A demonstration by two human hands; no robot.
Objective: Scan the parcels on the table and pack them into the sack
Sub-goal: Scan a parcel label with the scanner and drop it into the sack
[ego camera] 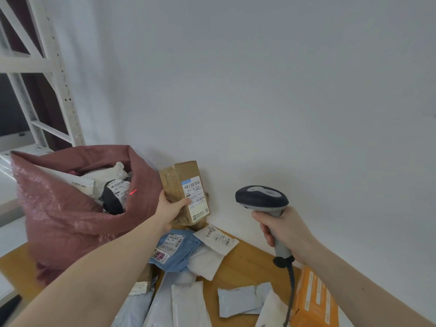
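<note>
Sack (59, 215) open, holds black parcel (115, 194), white parcels (103, 175); L hand (171, 208) grips box (185, 192).

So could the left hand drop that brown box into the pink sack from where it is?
Probably yes. The left hand holds the brown box right beside the pink sack, whose mouth gapes open toward it. Nothing lies between them, though parcels already fill the sack.

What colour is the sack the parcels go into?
Dusty pink-maroon, with a shiny plastic look; the sack shows in the head view.
</note>
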